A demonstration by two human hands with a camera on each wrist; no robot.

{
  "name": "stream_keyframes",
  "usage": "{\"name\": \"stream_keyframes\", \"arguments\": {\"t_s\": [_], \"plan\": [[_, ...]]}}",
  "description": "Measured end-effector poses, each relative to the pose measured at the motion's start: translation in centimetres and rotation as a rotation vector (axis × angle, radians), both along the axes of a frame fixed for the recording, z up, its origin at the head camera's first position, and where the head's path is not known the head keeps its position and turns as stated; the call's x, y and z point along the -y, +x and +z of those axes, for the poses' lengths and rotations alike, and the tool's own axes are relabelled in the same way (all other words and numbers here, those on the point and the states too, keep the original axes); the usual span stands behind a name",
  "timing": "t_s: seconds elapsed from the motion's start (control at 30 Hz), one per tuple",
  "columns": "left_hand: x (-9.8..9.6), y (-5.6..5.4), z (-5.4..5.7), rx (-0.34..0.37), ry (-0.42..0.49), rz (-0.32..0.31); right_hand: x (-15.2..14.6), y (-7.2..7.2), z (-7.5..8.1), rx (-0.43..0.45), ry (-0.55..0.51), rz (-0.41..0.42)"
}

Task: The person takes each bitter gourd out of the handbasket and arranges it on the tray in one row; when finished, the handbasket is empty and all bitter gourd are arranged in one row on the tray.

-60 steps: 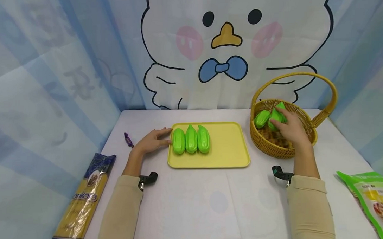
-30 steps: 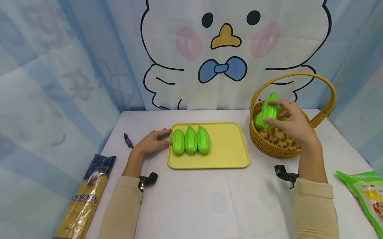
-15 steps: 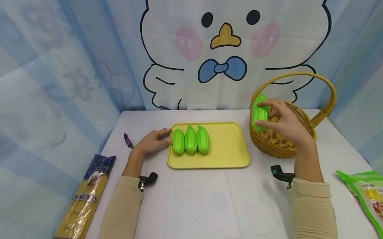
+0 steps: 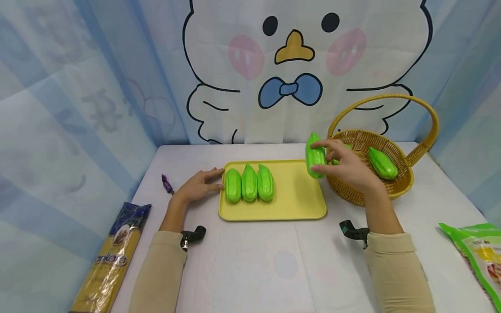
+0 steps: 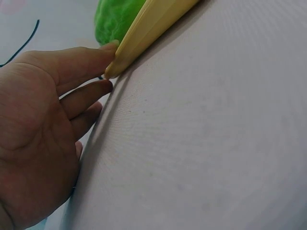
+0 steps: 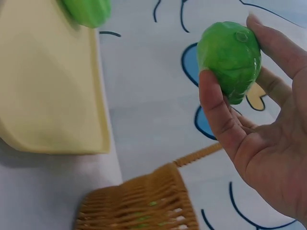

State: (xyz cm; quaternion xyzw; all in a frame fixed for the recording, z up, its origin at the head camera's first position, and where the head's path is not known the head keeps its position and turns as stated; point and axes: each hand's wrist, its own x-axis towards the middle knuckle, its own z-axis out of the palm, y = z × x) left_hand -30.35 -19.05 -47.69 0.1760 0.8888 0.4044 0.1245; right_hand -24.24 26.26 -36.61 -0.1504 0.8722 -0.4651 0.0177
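Observation:
My right hand (image 4: pixel 346 167) holds a green bumpy toy bitter melon (image 4: pixel 315 156) between thumb and fingers, above the right end of the yellow tray (image 4: pixel 297 196). In the right wrist view, the bitter melon's rounded end (image 6: pixel 228 55) faces the camera. Three similar bitter melons, the middle one (image 4: pixel 249 183) among them, lie side by side on the tray's left part. My left hand (image 4: pixel 197 185) touches the tray's left rim with its thumb and extended fingers. Inside the wicker basket (image 4: pixel 347 187) lies another bitter melon (image 4: pixel 383 163); more green shows behind my right hand.
A yellow and blue pasta packet (image 4: pixel 109 258) lies at the left edge, with a small purple wrapped candy (image 4: pixel 167 184) near the left wrist. At the right edge lies a green food bag (image 4: pixel 490 258). The basket's tall handle (image 4: pixel 433 127) arches over it.
The right hand has gripped a bitter melon in the basket, lifted it out and carried it left to the tray's right end. The left hand stays at the tray's rim.

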Motion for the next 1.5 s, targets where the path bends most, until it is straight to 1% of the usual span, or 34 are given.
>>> {"name": "stream_keyframes", "arguments": {"t_s": [0.33, 0.47, 0.73, 0.9, 1.07, 1.23, 1.5], "plan": [[-0.1, 0.1, 0.2, -0.013, 0.005, -0.01, 2.0, -0.8, -1.3, 0.061, -0.001, 0.032], [-0.1, 0.1, 0.2, -0.011, -0.001, -0.009, 2.7, -1.1, -2.0, 0.09, -0.004, 0.049], [0.0, 0.2, 0.2, 0.002, -0.009, 0.015, 4.1, -1.7, -3.9, 0.117, 0.031, 0.131], [0.0, 0.3, 0.2, 0.007, -0.002, 0.012, 4.8, -1.8, -4.8, 0.155, 0.02, 0.17], [0.0, 0.2, 0.1, -0.002, 0.011, 0.004, 5.3, -1.8, -5.3, 0.156, 0.034, 0.193], [0.0, 0.1, 0.1, -0.01, 0.016, -0.004, 5.7, -1.7, -5.5, 0.157, 0.051, 0.215], [-0.1, 0.1, 0.2, 0.008, 0.024, -0.004, 6.4, -2.1, -6.2, 0.163, 0.081, 0.234]]}}
